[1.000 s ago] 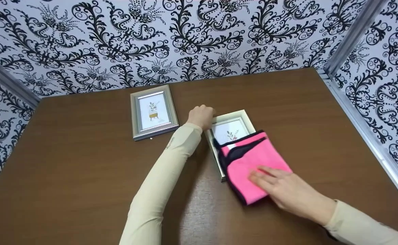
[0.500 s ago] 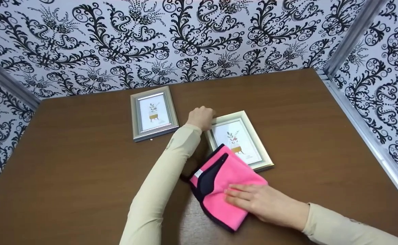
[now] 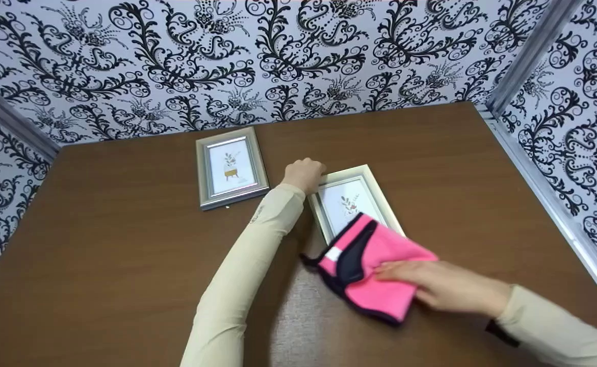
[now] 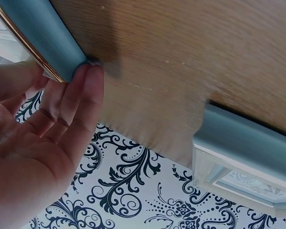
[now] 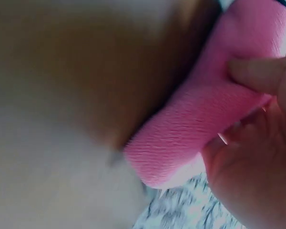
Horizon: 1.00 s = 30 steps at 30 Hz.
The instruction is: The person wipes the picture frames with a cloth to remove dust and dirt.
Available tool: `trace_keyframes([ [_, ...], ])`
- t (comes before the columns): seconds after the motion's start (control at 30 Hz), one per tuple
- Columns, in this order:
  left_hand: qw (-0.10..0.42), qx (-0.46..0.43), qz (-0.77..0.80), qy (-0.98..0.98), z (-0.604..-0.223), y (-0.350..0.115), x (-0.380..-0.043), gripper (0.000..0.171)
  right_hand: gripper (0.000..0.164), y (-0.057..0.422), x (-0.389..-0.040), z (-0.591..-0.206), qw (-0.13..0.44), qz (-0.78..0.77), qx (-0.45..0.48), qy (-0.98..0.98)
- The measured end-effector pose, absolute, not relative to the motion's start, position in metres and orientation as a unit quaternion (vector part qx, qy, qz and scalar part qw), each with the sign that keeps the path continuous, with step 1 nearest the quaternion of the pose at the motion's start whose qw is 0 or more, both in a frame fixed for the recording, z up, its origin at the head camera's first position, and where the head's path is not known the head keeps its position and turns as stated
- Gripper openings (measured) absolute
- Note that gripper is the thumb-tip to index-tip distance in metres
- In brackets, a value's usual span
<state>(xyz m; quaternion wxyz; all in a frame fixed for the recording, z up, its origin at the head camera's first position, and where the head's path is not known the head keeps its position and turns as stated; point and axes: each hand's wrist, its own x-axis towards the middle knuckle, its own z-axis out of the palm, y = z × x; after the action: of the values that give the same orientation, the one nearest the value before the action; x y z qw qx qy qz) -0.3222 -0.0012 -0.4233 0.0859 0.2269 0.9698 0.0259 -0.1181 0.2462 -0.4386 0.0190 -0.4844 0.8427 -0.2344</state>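
Note:
A cream picture frame [image 3: 387,209] lies face up on the brown table, with a potted-plant print behind its front. My left hand [image 3: 303,174] grips its far left corner; in the left wrist view the fingers [image 4: 86,102] curl round the bluish side of the frame [image 4: 50,33]. My right hand [image 3: 443,285] holds a folded pink cloth [image 3: 380,295] with dark blue edging and a small white tag. The cloth covers the near part of the frame. In the blurred right wrist view, the thumb [image 5: 257,75] presses into the pink cloth [image 5: 181,129] with the fingers beneath it.
A second picture frame [image 3: 204,168], grey-beige with a similar print, lies on the table [image 3: 125,244] left of the first. Behind the table rises a wall [image 3: 298,61] with black scrollwork; a metal rail [image 3: 543,188] runs along the right edge.
The cloth swept left and toward me off most of the cream frame, then came back right and up over its near end. The left hand has stayed at the corner.

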Motion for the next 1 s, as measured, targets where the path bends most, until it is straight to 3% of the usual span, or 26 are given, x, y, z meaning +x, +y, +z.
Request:
trace_keyframes([
  [0.3,0.084,0.240,0.031,0.967,-0.422,-0.001,-0.323,0.026,0.048,0.283,-0.124,-0.432,0.045,-0.232,-0.425,0.874],
  [0.63,0.062,0.240,0.038,0.968,-0.422,-0.012,-0.326,0.025,0.044,0.266,-0.125,-0.430,0.077,-0.206,-0.422,0.879],
  [1.0,0.042,0.246,0.048,0.967,-0.428,-0.010,-0.328,0.018,0.044,0.225,-0.122,-0.436,0.071,-0.191,-0.495,0.845],
])
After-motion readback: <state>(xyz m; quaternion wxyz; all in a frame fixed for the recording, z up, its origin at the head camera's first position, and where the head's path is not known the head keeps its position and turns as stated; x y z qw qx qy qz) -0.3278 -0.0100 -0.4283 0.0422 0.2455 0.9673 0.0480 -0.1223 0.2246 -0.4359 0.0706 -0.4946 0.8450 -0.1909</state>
